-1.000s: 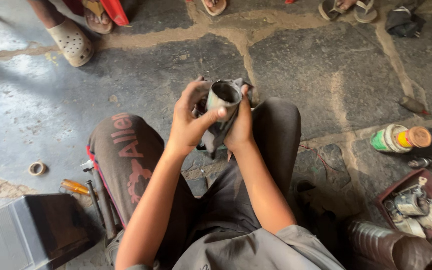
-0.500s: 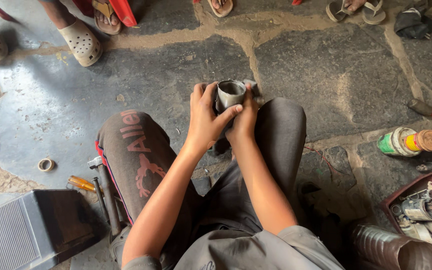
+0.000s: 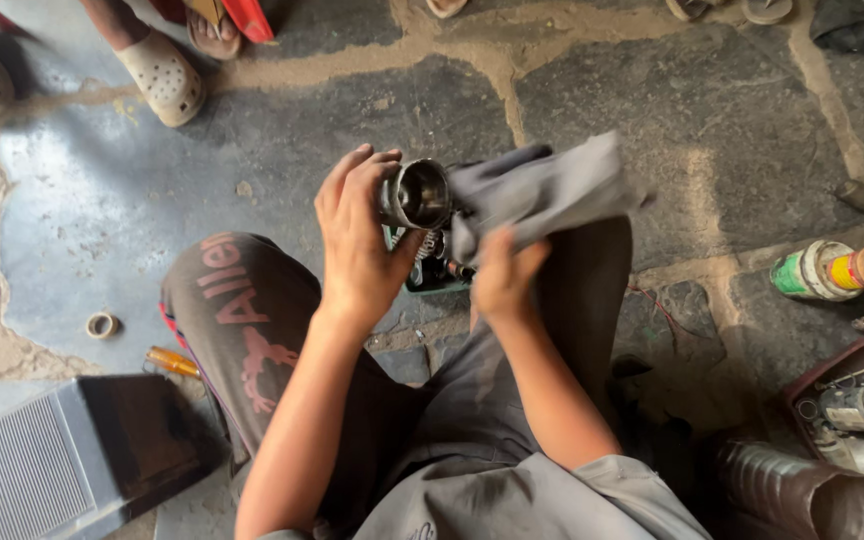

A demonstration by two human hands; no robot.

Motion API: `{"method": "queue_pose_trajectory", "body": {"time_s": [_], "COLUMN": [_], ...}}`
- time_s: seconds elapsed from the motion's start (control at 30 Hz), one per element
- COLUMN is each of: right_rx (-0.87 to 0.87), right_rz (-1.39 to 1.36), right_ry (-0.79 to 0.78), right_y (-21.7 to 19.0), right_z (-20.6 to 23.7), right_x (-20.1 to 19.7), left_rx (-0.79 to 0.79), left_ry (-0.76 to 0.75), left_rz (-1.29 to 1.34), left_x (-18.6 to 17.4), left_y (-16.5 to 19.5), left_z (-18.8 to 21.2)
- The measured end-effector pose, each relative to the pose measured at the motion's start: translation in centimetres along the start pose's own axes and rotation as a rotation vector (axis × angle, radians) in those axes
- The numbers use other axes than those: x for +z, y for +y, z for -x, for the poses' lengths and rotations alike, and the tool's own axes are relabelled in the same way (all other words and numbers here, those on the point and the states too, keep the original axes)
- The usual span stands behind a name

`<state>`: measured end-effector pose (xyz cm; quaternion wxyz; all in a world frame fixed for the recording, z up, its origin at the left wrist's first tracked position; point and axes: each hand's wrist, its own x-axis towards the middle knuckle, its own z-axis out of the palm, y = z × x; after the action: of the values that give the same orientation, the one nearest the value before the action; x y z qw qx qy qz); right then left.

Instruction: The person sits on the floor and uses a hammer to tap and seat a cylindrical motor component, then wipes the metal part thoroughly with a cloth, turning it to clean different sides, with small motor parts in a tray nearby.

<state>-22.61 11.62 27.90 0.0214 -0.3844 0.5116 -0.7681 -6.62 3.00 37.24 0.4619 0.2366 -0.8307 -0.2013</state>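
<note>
My left hand (image 3: 360, 238) grips a hollow metal cylinder (image 3: 418, 194), its open end facing up toward the camera. My right hand (image 3: 504, 278) holds a grey cloth (image 3: 542, 190), which spreads out to the right of the cylinder and touches its rim. Both hands are raised above my lap while I sit on the stone floor, my knees in dark trousers below. A small green tray with dark parts (image 3: 434, 272) lies under the hands, mostly hidden.
A grey box (image 3: 62, 462) stands at lower left, with a small ring (image 3: 102, 325) and an orange-handled tool (image 3: 172, 361) near it. Cans (image 3: 832, 270) and a tray of metal parts (image 3: 852, 410) lie at right. Other people's sandalled feet (image 3: 162, 75) are at the top.
The cloth has come away from around the cylinder and now spreads out to the right in my right hand. The cylinder's open end is uncovered. The view has shifted slightly.
</note>
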Motion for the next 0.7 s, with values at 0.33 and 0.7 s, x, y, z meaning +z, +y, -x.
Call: {"method": "queue_pose_trajectory", "body": {"time_s": [0.33,0.7], "right_rx": [0.525,0.19], "right_rz": [-0.005,0.575], "right_ry": [-0.713,-1.484], "right_y": [-4.0,1.5], "right_z": [0.5,-3.2], "right_x": [2.0,4.5], "left_rx": [0.304,0.255], "left_ry": [-0.209,-0.624], "left_rz": [-0.428,-0.34], "left_x": [-3.4,-2.4], "left_y": [-1.2,-9.1], "left_z": [1.0,-0.6]}}
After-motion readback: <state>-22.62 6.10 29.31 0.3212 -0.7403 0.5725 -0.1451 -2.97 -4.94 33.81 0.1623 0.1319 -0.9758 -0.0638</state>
